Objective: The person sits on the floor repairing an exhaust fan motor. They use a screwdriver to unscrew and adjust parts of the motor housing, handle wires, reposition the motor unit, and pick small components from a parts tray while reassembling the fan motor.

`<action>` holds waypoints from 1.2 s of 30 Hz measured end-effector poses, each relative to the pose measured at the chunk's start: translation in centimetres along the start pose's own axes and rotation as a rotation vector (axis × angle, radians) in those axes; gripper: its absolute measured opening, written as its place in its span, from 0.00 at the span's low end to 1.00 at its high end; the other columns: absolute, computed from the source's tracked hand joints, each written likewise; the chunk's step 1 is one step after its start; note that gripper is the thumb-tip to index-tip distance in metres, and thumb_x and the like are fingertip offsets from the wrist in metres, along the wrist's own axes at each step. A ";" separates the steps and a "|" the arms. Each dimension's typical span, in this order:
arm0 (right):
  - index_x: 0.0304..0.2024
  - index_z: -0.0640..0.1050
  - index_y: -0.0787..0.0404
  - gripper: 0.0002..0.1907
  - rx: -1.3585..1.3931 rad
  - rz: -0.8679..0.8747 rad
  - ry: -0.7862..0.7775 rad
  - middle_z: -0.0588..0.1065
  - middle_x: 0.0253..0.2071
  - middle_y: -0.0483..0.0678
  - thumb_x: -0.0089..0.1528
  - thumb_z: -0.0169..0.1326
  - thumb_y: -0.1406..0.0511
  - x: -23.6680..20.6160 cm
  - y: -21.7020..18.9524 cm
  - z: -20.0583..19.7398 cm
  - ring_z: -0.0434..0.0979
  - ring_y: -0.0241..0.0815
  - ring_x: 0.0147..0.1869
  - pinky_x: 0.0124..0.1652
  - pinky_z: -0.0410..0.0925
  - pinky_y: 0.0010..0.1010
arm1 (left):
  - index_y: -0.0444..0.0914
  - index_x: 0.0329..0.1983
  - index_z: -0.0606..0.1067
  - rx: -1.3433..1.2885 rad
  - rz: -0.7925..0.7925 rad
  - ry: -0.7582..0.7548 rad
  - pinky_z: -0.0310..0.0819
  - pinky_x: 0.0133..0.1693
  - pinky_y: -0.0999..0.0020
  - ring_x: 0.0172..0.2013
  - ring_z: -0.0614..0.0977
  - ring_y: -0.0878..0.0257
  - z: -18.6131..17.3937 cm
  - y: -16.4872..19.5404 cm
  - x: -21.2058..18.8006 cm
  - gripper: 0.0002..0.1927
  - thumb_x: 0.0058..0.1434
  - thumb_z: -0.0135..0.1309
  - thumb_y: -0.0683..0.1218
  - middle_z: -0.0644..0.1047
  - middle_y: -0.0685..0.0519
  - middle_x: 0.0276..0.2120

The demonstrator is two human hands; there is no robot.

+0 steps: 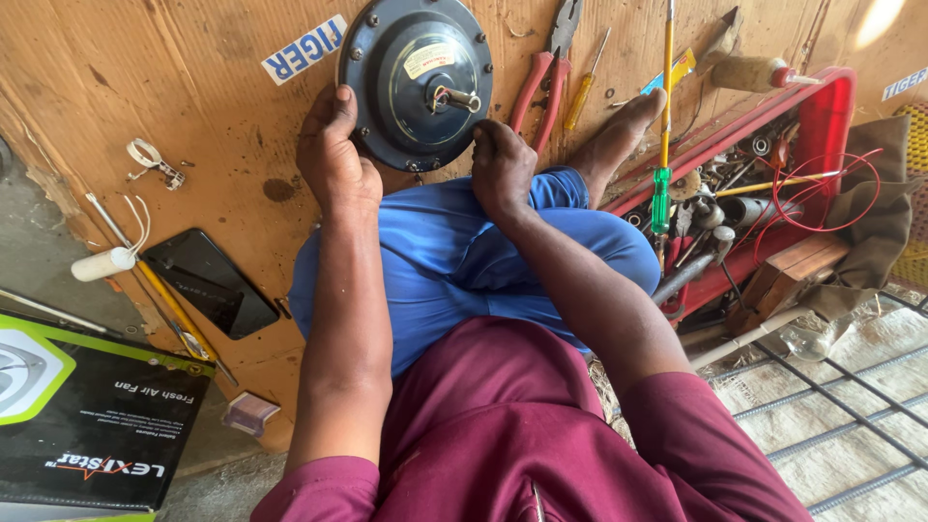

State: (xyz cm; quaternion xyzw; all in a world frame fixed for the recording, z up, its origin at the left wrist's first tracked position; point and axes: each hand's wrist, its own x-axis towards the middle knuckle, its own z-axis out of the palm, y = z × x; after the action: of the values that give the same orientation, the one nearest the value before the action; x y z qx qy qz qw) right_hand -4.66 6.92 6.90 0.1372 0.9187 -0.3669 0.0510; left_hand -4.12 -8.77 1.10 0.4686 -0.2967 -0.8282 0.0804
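A round, dark grey metal fan motor housing (416,82) with a short shaft at its centre lies on a sheet of brown cardboard (174,106). The left hand (333,155) grips the housing's left rim, fingers curled over the edge. The right hand (501,166) rests at its lower right rim, fingers folded closed against it. Red-handled pliers (543,82) lie just right of the housing, a black phone (210,282) well below-left.
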 end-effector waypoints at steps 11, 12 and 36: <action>0.41 0.81 0.64 0.06 0.016 0.034 0.013 0.80 0.32 0.54 0.65 0.54 0.70 0.0 0.2 0.4 0.84 0.45 0.32 0.35 0.74 0.36 | 0.26 0.50 0.79 -0.008 0.042 -0.125 0.75 0.53 0.69 0.46 0.82 0.61 -0.8 -0.8 -0.7 0.14 0.61 0.62 0.33 0.82 0.45 0.44; 0.41 0.82 0.64 0.06 -0.004 -0.002 0.017 0.80 0.32 0.55 0.65 0.55 0.71 0.1 0.3 0.3 0.84 0.46 0.33 0.36 0.74 0.37 | 0.25 0.50 0.79 -0.005 0.052 -0.136 0.75 0.53 0.69 0.46 0.82 0.61 -0.9 -0.8 -0.7 0.14 0.61 0.62 0.33 0.82 0.45 0.44; 0.46 0.75 0.69 0.18 -0.289 0.187 -0.353 0.76 0.45 0.66 0.66 0.50 0.59 2.7 0.7 -0.8 0.76 0.64 0.52 0.53 0.67 0.53 | 0.26 0.51 0.79 -0.003 0.059 -0.189 0.75 0.55 0.69 0.48 0.82 0.61 -1.4 -1.2 -0.4 0.14 0.62 0.61 0.31 0.82 0.44 0.46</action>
State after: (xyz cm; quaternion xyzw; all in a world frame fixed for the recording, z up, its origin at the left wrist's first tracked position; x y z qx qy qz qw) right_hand -7.07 8.51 6.50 0.1467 0.9218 -0.2436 0.2634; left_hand -2.56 -8.20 0.13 0.3791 -0.3155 -0.8665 0.0771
